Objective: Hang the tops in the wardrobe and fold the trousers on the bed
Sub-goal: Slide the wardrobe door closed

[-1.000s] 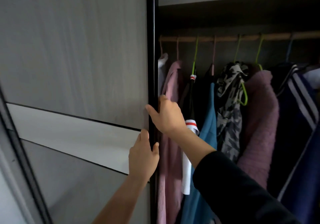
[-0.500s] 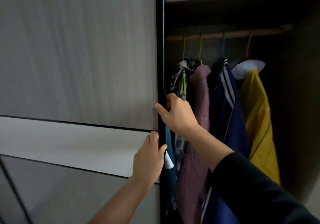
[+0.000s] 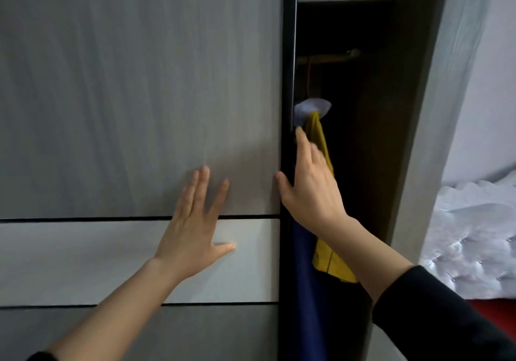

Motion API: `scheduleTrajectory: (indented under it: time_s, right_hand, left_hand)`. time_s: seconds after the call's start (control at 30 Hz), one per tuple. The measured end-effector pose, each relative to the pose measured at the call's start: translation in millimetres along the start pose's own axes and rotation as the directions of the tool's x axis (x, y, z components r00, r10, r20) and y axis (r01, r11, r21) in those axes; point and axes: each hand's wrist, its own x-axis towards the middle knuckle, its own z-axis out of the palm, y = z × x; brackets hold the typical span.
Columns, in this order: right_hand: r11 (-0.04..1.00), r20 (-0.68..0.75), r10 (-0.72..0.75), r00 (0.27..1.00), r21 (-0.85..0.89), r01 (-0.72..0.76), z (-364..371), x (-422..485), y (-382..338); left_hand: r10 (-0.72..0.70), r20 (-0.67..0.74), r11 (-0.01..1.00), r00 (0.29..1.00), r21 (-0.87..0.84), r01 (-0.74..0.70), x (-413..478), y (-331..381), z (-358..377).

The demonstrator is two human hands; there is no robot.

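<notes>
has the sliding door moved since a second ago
Yes, rightward: the sliding door edge now hides most hanging clothes, leaving only the yellow top and a blue one showing before the wardrobe's right wall.

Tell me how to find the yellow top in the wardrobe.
Start at the big grey sliding door; look in the dark gap at its right edge. Behind the right hand hangs the yellow top. It is the only yellow garment there, just right of a navy one.
</notes>
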Motion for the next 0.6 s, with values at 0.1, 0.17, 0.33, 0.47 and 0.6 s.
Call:
scheduleTrajectory:
  time_s: [0.1, 0.17, 0.33, 0.47, 0.6]
  right_hand:
    - [0.928, -0.081, -0.24, 0.967, -0.31, 0.205, -8, -5, 13]
    - [0.865, 0.011, -0.295, 0.955, -0.421, 0.272, -9, -7, 25]
    - [0.793, 0.048, -0.232, 0.972, -0.569, 0.217, -21, -12, 53]
    - [0.82, -0.027, -0.235, 0.972, -0.542, 0.183, -31, -13, 65]
    - [0.818, -0.018, -0.255, 0.967, -0.538, 0.205, -35, -17, 75]
  left_hand:
    - [0.034, -0.026, 0.999, 0.999, -0.024, -0.035, 12, 29, 4]
    - [0.068, -0.04, 0.997, 0.997, -0.022, -0.069, 20, 47, 6]
    - [0.206, -0.05, 0.978, 0.977, 0.052, -0.204, 33, 72, 10]
    - [0.311, -0.018, 0.949, 0.95, 0.065, -0.309, 46, 79, 8]
    - [0.338, -0.026, 0.94, 0.941, 0.068, -0.335, 55, 98, 14]
